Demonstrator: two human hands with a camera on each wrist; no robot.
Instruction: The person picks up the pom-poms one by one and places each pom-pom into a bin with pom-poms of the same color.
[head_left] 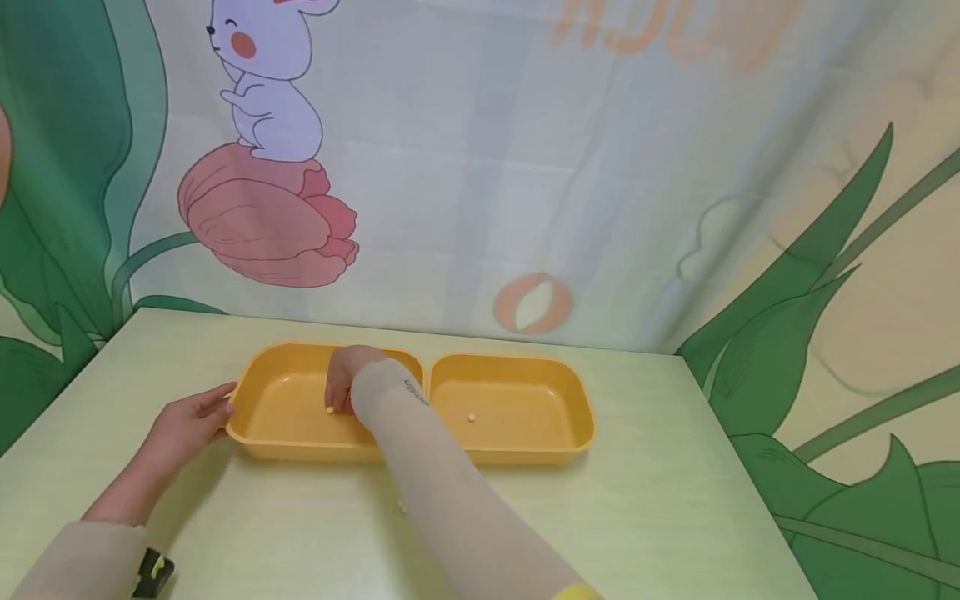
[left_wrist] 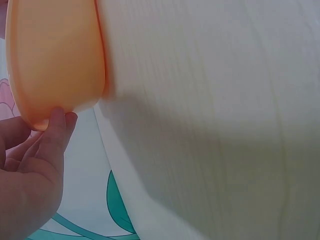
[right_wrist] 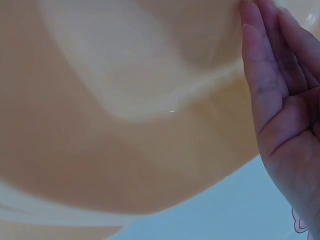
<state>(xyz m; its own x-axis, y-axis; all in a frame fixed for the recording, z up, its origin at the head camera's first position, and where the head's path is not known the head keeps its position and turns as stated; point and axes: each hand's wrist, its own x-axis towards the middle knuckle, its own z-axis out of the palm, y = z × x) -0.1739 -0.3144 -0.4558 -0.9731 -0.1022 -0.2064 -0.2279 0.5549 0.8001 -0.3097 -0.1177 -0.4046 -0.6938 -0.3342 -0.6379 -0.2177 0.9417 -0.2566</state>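
A yellow two-compartment tray (head_left: 315,451) lies on the table. My left hand (head_left: 183,429) grips its left end; in the left wrist view the thumb and fingers (left_wrist: 52,132) pinch the rim from both sides. My right hand (head_left: 348,379) reaches down into the left compartment, its fingertips low near the floor and drawn together. A small pale ball (head_left: 330,409) shows right at those fingertips, pinched there. In the right wrist view the fingers (right_wrist: 262,75) run up along the compartment, and their tips are cut off by the frame's top edge.
Another small pale ball (head_left: 472,418) lies in the right compartment. Some small white bits (head_left: 402,506) are on the table in front, partly behind the right sleeve (head_left: 450,492). A black object (head_left: 153,573) sits beside the left sleeve. A printed curtain (head_left: 450,208) hangs behind the table.
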